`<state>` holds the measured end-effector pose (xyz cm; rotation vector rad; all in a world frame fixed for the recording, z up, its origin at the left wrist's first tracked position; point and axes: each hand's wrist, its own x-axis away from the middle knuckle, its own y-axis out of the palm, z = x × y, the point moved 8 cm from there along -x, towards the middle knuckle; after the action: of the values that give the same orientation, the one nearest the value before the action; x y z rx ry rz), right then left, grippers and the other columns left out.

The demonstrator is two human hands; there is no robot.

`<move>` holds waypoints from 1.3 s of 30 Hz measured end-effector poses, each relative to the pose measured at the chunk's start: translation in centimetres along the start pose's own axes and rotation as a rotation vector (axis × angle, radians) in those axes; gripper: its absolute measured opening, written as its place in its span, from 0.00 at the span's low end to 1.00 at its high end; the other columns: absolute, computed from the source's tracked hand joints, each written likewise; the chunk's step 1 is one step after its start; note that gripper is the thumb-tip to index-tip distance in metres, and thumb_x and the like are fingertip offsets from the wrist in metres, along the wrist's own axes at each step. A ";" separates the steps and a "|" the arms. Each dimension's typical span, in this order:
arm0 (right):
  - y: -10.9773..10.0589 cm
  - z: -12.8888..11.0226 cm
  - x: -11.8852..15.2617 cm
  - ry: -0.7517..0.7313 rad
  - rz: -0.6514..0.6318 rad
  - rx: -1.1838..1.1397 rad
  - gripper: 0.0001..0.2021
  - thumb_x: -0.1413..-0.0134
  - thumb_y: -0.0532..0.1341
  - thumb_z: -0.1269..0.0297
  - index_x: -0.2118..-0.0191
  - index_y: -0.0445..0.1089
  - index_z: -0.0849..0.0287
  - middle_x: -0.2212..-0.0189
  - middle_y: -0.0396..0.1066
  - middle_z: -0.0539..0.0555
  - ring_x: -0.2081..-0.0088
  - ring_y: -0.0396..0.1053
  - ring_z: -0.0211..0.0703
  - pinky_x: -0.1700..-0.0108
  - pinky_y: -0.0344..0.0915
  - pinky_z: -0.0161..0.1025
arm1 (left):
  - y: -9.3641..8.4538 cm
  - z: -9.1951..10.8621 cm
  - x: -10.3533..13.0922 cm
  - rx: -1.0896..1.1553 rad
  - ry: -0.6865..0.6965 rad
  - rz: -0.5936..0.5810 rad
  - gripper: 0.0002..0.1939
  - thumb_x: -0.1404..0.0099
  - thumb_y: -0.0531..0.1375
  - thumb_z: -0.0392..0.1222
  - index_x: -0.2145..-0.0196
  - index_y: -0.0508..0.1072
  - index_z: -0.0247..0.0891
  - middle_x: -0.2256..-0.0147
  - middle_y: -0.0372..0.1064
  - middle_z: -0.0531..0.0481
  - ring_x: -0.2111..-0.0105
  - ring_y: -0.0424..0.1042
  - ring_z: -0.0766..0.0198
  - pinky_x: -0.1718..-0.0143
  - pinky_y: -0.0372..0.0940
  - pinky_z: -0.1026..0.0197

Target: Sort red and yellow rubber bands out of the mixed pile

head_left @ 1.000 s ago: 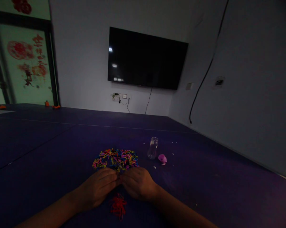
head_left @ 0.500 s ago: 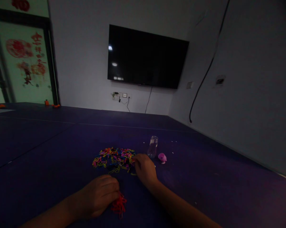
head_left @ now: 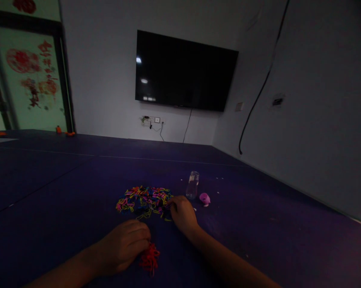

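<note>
Door (head_left: 15, 110): red Chinese characters (head_left: 46, 62). Right hand (head_left: 183, 213) at multicoloured clips (head_left: 150, 197).

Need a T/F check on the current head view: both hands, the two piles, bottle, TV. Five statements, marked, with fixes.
1. The left hand is at the red pile. True.
2. The clear bottle is beside the pink piece. True.
3. The right hand is gripping the clear bottle. False: it is at the right edge of the multicoloured pile.
4. The red pile is nearer the camera than the multicoloured pile. True.
5. The TV shows a bright picture. False: dark screen, only reflections.
</note>
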<state>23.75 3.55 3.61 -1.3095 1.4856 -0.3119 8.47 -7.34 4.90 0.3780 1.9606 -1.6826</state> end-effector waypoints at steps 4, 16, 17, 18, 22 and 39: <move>0.3 0.0 0.0 -0.041 0.002 -0.012 0.16 0.52 0.52 0.79 0.66 0.76 0.56 0.65 0.75 0.53 0.60 0.70 0.45 0.55 0.65 0.40 | -0.1 -1.7 0.3 -0.043 -0.107 0.058 0.15 0.36 0.47 0.27 0.57 0.67 0.37 0.58 0.72 0.44 0.56 0.69 0.58 0.54 0.65 0.53; 0.2 -0.1 -0.1 -0.055 0.025 -0.025 0.18 0.50 0.52 0.79 0.62 0.75 0.56 0.60 0.74 0.55 0.56 0.69 0.46 0.53 0.65 0.42 | 1.1 -5.9 1.4 -0.146 -0.499 -0.080 0.12 0.34 0.53 0.39 0.54 0.72 0.41 0.54 0.71 0.47 0.50 0.65 0.52 0.50 0.62 0.42; 0.1 -0.2 -0.1 -0.055 0.032 -0.035 0.19 0.50 0.51 0.80 0.61 0.75 0.56 0.60 0.73 0.55 0.56 0.69 0.46 0.53 0.65 0.42 | 1.1 -6.0 1.5 -0.162 -0.515 -0.078 0.12 0.34 0.54 0.39 0.54 0.72 0.41 0.54 0.72 0.46 0.50 0.66 0.52 0.51 0.61 0.42; -0.1 -0.3 -0.1 -0.058 0.040 -0.044 0.19 0.50 0.51 0.80 0.61 0.75 0.56 0.60 0.73 0.55 0.57 0.69 0.46 0.53 0.65 0.42 | 1.1 -6.2 1.6 -0.175 -0.530 -0.074 0.12 0.34 0.54 0.40 0.55 0.72 0.40 0.54 0.72 0.46 0.50 0.66 0.51 0.51 0.61 0.41; -0.3 -1.0 0.0 -0.103 0.045 -0.060 0.18 0.50 0.52 0.80 0.60 0.75 0.56 0.58 0.72 0.56 0.55 0.68 0.46 0.52 0.65 0.42 | 1.0 -6.8 2.1 -0.222 -0.579 -0.060 0.12 0.35 0.54 0.42 0.56 0.73 0.40 0.53 0.71 0.45 0.50 0.66 0.50 0.50 0.60 0.40; 1.5 -3.7 0.8 -0.326 -0.220 -0.005 0.19 0.46 0.54 0.75 0.49 0.68 0.56 0.47 0.65 0.54 0.44 0.59 0.46 0.44 0.57 0.47 | 1.0 -8.2 3.3 -0.259 -0.669 0.031 0.15 0.34 0.53 0.43 0.53 0.71 0.38 0.52 0.70 0.44 0.50 0.66 0.52 0.50 0.62 0.43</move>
<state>20.04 1.87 3.48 -1.4544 1.0737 -0.2229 4.64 0.39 2.97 -0.2283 1.6119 -1.2813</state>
